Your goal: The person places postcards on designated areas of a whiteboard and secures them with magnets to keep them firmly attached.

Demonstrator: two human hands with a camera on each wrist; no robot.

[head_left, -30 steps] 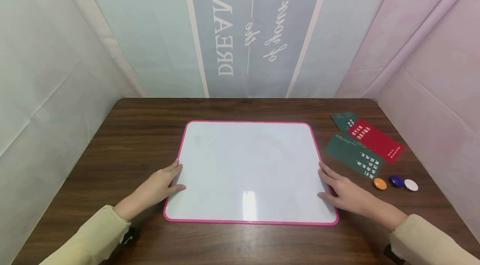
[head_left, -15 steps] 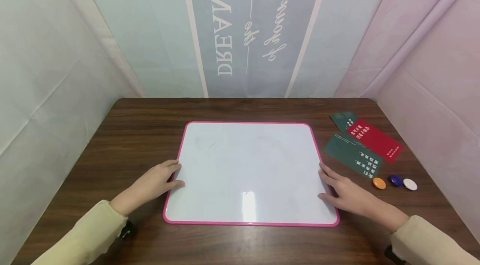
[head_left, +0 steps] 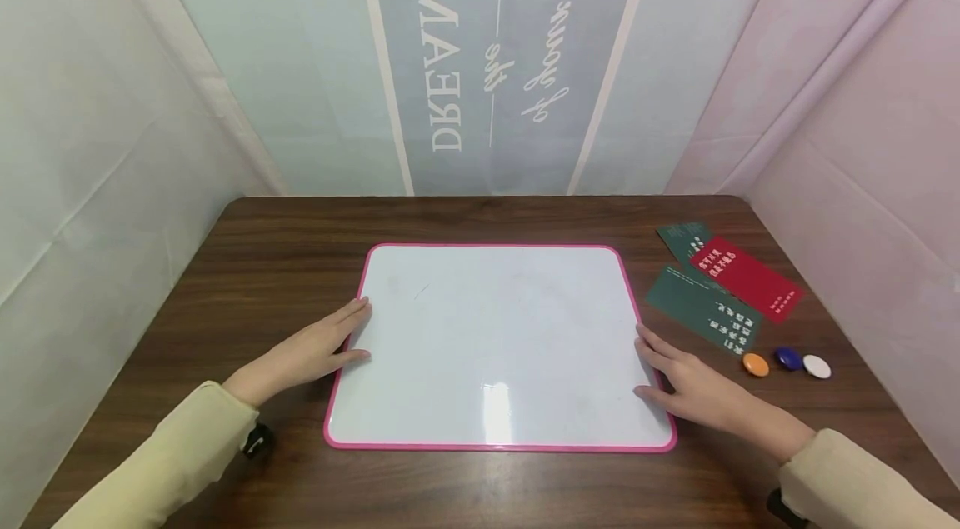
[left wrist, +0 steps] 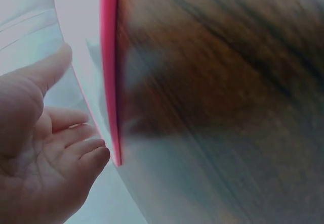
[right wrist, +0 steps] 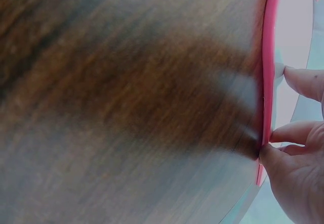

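A whiteboard (head_left: pixel 495 329) with a pink rim lies flat on the dark wooden table. My left hand (head_left: pixel 313 347) is over its left edge, thumb and fingers spread apart. In the left wrist view that hand (left wrist: pixel 50 138) seems lifted a little off the board, with the pink rim (left wrist: pixel 110 72) beside it and nothing gripped. On the opposite side, the fingertips of my right hand (head_left: pixel 693 383) rest along the board's right edge. The right wrist view has the thumb (right wrist: pixel 304 82) extended over the white surface and the other fingertips touching the pink rim (right wrist: pixel 268 57).
Right of the board lie two dark green cards, one nearer (head_left: pixel 701 308) and one farther (head_left: pixel 678 237), with a red card (head_left: pixel 746 277) overlapping them. Orange (head_left: pixel 755 365), blue (head_left: pixel 788 358) and white (head_left: pixel 817 366) round buttons lie nearer. Fabric (head_left: pixel 300 54) hangs behind and beside the table.
My left hand has shifted slightly away from me along the left edge, its fingertips reaching a little farther over the board. My right hand and the board stay nearly still.
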